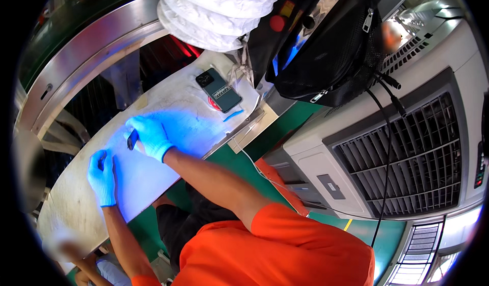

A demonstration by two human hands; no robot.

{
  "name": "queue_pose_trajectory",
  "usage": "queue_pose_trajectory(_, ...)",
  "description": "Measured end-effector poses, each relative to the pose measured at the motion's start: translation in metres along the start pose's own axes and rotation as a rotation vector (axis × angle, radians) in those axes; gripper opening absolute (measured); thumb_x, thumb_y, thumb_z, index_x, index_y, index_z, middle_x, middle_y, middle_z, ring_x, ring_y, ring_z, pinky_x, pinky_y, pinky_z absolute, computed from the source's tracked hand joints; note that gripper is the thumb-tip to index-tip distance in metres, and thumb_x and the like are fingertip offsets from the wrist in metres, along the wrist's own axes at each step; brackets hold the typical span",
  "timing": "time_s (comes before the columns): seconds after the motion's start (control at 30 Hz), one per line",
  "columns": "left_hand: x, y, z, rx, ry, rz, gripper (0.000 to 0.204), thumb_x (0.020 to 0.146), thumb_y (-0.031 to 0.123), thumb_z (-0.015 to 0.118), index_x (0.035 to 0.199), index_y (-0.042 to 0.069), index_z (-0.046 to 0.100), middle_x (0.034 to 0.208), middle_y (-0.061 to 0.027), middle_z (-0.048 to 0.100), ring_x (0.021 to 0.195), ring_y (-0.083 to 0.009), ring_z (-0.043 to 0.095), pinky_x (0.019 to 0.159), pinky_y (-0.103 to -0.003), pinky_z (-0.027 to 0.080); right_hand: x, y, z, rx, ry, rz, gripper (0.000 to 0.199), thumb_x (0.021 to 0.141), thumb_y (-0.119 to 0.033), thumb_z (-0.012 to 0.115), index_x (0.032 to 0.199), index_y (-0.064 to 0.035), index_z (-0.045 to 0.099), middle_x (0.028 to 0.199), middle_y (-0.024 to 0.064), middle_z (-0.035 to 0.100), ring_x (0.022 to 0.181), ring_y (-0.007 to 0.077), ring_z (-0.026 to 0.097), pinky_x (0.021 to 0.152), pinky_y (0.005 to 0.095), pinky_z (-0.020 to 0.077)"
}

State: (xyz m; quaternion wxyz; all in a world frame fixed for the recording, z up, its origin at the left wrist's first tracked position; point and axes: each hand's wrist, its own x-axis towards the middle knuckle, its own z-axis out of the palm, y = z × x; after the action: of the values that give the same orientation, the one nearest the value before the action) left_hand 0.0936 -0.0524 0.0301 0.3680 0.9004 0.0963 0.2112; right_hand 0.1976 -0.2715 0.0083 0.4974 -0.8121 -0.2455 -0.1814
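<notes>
Both my hands wear knitted gloves lit bright blue, over a pale worktop [71, 199]. Between the thumb and fingers of my right hand [148, 136] is a small dark flat piece [132, 139]; its kind is not clear. To its left and nearer me, my left hand [103, 180] is closed, fingers bent toward the thumb. A small dark spot shows at its fingertips, too small to name. A blue glow covers the surface around both hands. Beyond my right hand lies a dark phone [219, 89], camera side up, partly over a red round thing [214, 103].
A white ribbed duct [224, 11] hangs over the far side. At the right are a black bag [326, 57] with zips and a large grey air cooler [402, 153]. A metal rail [97, 47] curves behind the worktop. Another person [71, 248] sits at the lower left.
</notes>
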Motion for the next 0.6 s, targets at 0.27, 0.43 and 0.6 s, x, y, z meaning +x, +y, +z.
queue_pose_trajectory(0.27,0.003,0.017,0.007,0.012,-0.048,0.022,0.019,0.095,0.010,0.073,0.111,-0.001,0.072,0.111,-0.0120,0.074,0.098,-0.0231,0.072,0.090,-0.034,0.056,0.000,0.023,0.019,0.131,-0.044,0.051,0.007,0.094,-0.009,0.072,0.095,-0.0046,0.068,0.092,0.0162,0.071,0.082,0.0340,0.071,0.073,0.0425,0.0577)
queue_pose_trajectory(0.43,0.004,0.007,0.006,0.046,-0.012,0.051,0.018,0.094,0.007,0.074,0.110,-0.001,0.072,0.108,-0.0106,0.074,0.096,-0.0185,0.070,0.091,-0.033,0.055,0.008,0.008,0.009,0.058,-0.059,0.070,0.011,0.082,-0.004,0.073,0.091,-0.0098,0.069,0.095,0.0157,0.073,0.088,0.0393,0.072,0.073,0.0481,0.0568)
queue_pose_trajectory(0.6,0.012,0.005,0.018,-0.064,-0.019,-0.008,0.020,0.093,0.007,0.074,0.113,0.001,0.075,0.109,-0.0119,0.076,0.102,-0.0214,0.072,0.095,-0.036,0.057,0.013,0.014,-0.029,0.450,-0.126,0.196,0.013,0.092,-0.009,0.069,0.102,-0.0078,0.077,0.093,0.0130,0.074,0.084,0.0263,0.073,0.071,0.0371,0.0578)
